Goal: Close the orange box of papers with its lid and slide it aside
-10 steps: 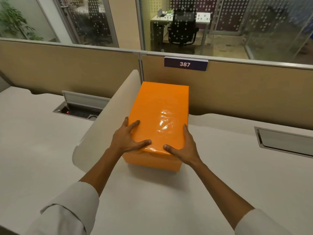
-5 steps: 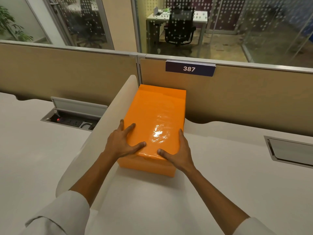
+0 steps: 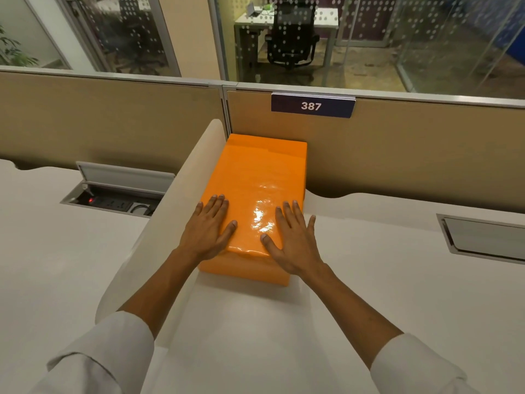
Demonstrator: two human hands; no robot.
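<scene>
The orange box stands on the white desk with its glossy orange lid fitted on top; no papers show. Its far end touches the tan back partition, and its left side runs along a white curved divider. My left hand lies flat on the near left of the lid, fingers together and pointing away. My right hand lies flat on the near right of the lid, fingers spread, its outer edge over the box's right side. Neither hand grips anything.
An open cable hatch with sockets and a red light sits in the neighbouring desk left of the divider. A closed grey hatch is set into the desk at the right. A dark plate marked 387 hangs on the partition.
The box has slid away from me until it meets the back partition. Both hands have shifted from clasping the lid's near corners to lying flat on top.
</scene>
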